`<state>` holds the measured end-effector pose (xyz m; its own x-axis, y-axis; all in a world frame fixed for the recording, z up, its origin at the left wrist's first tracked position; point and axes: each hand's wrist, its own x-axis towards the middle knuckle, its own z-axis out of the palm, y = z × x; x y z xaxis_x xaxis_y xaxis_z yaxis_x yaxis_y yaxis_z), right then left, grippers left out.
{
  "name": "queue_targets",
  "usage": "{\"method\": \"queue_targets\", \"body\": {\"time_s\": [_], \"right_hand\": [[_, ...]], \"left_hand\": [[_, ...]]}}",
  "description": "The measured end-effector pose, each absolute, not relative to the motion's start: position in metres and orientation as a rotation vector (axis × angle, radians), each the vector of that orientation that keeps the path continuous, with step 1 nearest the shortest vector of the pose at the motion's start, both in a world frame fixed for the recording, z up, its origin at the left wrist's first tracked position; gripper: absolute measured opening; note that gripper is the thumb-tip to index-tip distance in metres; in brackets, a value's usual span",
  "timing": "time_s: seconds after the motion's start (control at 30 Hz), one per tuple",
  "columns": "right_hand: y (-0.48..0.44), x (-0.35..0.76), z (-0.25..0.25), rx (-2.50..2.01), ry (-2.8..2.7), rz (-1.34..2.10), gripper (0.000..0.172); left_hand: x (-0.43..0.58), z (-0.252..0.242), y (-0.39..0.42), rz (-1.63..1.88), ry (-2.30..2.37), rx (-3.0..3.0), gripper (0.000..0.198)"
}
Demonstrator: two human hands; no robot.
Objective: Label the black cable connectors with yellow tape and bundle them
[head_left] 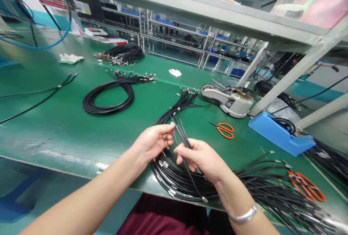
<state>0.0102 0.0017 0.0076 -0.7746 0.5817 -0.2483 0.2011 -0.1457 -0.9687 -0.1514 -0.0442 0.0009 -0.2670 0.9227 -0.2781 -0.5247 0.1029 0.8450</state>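
Observation:
Right in front of me lies a large bundle of black cables point(174, 177) with metal end fittings, curving along the table's front edge. My right hand point(199, 157) is closed around a few black cables point(182, 133) lifted above the bundle. Beside it on the left, my left hand point(154, 142) pinches near the same cables, thumb and forefinger together; a small pale bit shows at the fingertips, too small to name. The cables run away from me to a cluster of metal ends point(187, 93) on the green tabletop.
A coiled cable bundle point(108, 99) lies left, another pile point(122, 54) behind it. Orange-handled scissors point(225, 130), a tape dispenser point(228, 100) and a blue bin point(281, 133) stand right. More orange scissors point(307, 186) rest on cables. A shelf beam point(190, 4) crosses overhead.

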Motion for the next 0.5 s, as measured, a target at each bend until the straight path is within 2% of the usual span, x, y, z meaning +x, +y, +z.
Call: {"method": "queue_targets", "body": {"time_s": [0.17, 0.33, 0.5], "right_hand": [[0.004, 0.012, 0.009, -0.829, -1.836, 1.941, 0.023], [0.008, 0.019, 0.013, -0.799, -1.627, 2.207, 0.03], [0.012, 0.019, 0.014, -0.77, -1.583, 2.253, 0.029]], "left_hand": [[-0.17, 0.008, -0.021, 1.506, 1.194, 0.571, 0.013], [-0.187, 0.023, -0.04, 1.441, 1.38, 0.869, 0.011], [-0.216, 0.017, -0.089, 1.018, 1.905, 1.536, 0.009]]}}
